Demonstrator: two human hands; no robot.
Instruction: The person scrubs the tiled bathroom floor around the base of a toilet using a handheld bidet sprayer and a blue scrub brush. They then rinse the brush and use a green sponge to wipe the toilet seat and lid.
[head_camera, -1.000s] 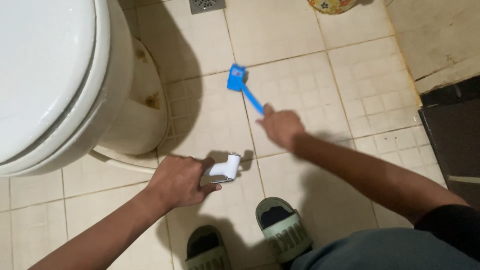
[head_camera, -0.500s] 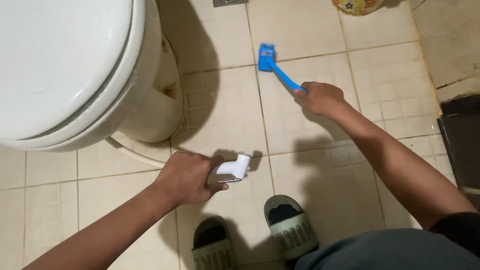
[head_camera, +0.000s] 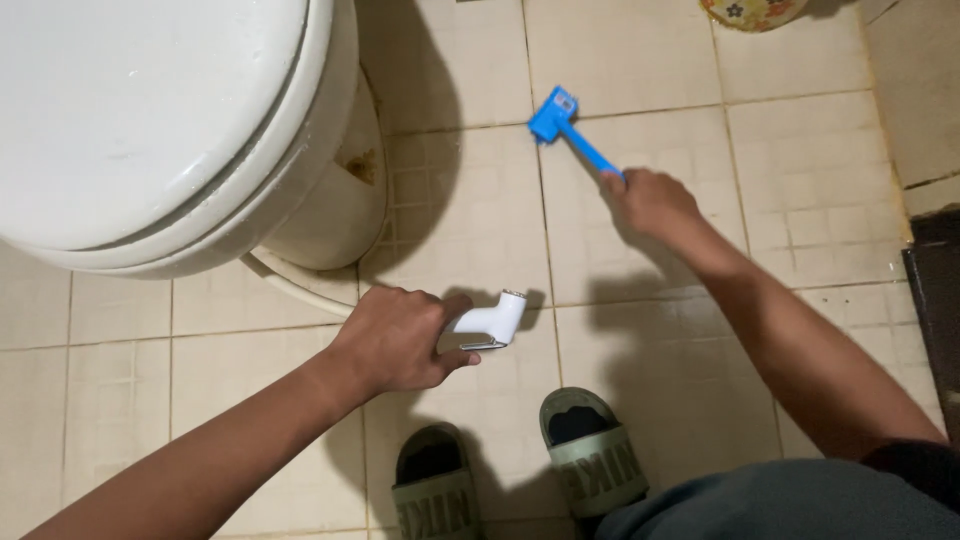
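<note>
A white plastic hand-held spray nozzle (head_camera: 492, 318) is gripped by the left hand (head_camera: 398, 340), its head pointed right over the beige tiled floor (head_camera: 130, 380), just near of the white ceramic toilet base (head_camera: 330, 215). A pale hose (head_camera: 290, 285) is seen curving along the base's near edge. A blue plastic scrubbing brush (head_camera: 560, 118) is held by its handle in the right hand (head_camera: 652, 200), the brush head set on a grout line farther off. Open floor lies between the two hands. Two grey-green slide sandals (head_camera: 590, 455) are planted at the near edge, and a dark threshold (head_camera: 935, 310) borders the floor on the right.
</note>
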